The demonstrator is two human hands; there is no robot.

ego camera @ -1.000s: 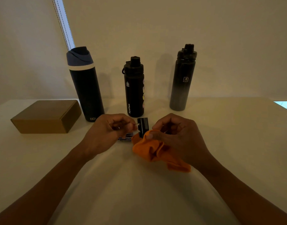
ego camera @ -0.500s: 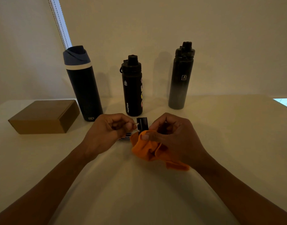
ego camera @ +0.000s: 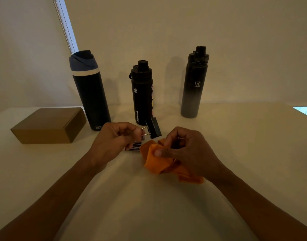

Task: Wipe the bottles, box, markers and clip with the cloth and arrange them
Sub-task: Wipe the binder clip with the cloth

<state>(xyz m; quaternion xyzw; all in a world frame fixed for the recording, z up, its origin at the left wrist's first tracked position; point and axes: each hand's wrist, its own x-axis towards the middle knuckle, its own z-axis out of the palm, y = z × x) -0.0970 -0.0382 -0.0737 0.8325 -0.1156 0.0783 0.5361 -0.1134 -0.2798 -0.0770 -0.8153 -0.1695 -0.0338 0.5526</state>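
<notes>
Indoor room, home or office; which one cannot be determined. Indicators: plain cream wall point(ego camera: 166, 23), narrow daylit window strip point(ego camera: 68, 23) with bead cord point(ego camera: 61, 23) at far left, white table point(ego camera: 253, 153).

Left grip point(ego camera: 114, 139) curled tight; right grip point(ego camera: 187, 150) likewise

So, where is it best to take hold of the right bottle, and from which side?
Grip the right bottle round its straight body, about mid-height, coming from the front. It stands upright, apart from the middle bottle, so fingers can wrap it. The cap is narrower and stepped, probably a poorer hold.
</notes>
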